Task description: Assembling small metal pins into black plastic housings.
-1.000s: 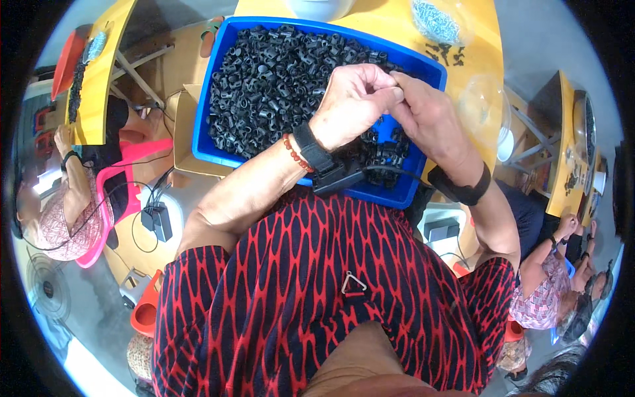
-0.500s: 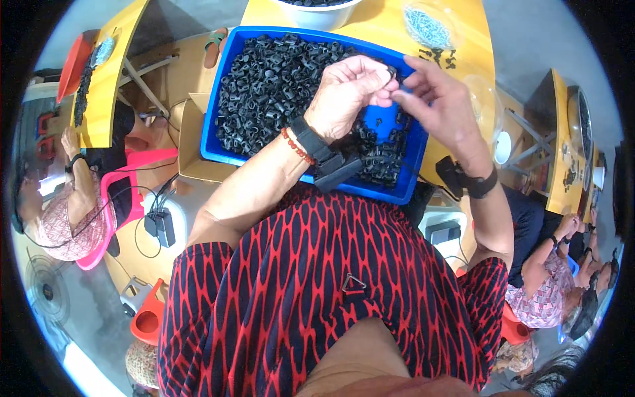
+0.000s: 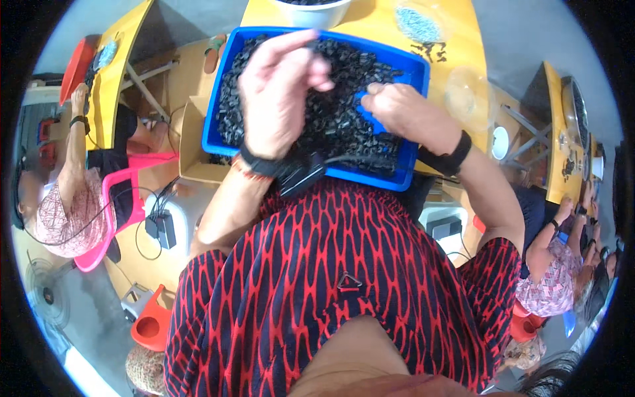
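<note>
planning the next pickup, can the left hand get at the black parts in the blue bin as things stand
Probably yes: the left hand looks open above the black parts, the blue bin is uncovered, and the right hand is off to the side.

- The tray [image 3: 411,162] is showing plain bright blue.
- The small parts [image 3: 347,135] in it are looking black.
- The table [image 3: 374,18] is showing warm yellow.
- The bowl [image 3: 316,16] is appearing white.
- The shirt [image 3: 331,245] is displaying a red net pattern over dark navy.
- The wrist straps [image 3: 456,155] are looking black.
- The chair [image 3: 137,202] is glowing hot pink.
- A co-worker's top [image 3: 66,221] is carrying a fine pinkish pattern.
</note>
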Tool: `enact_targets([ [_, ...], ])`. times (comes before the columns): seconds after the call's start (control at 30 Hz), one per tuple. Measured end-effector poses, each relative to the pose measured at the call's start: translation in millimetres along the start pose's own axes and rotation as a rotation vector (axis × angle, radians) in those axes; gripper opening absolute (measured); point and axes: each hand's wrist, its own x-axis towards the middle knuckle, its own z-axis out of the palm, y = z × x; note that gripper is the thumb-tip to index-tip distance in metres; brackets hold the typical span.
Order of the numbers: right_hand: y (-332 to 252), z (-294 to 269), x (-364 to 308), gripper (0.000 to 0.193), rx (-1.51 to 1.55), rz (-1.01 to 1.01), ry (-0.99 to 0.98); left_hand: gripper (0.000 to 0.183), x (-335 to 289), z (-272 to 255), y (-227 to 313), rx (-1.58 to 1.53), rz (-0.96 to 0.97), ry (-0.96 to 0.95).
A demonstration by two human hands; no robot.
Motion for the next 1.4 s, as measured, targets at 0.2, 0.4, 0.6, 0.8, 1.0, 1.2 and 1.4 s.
enact_targets([
  [0.2,13,-7,-8,0.009,0.249,0.009,0.179,0.018,-35,-52,40,0.011,0.199,0.406],
  [0.4,68,-52,-33,0.010,0.413,0.471,0.506,0.014,-56,-113,65,0.192,0.392,0.860],
  [0.6,117,-45,-46,0.006,0.130,0.569,0.453,0.012,-74,-191,46,-0.112,0.035,0.984],
  [0.8,90,-46,-50,0.014,0.136,0.514,0.654,0.020,-83,-261,-11,-0.024,-0.125,0.926],
  [1.0,18,-36,-39,0.019,0.412,0.369,0.451,0.015,-93,-295,-15,-0.165,-0.094,0.976],
  [1.2,-7,-2,-26,0.010,0.129,0.113,0.105,0.006,-72,-195,27,0.223,0.228,0.967],
  [1.4,3,-16,-26,0.010,-0.019,0.060,0.032,0.020,-73,-168,76,0.074,0.237,0.792],
])
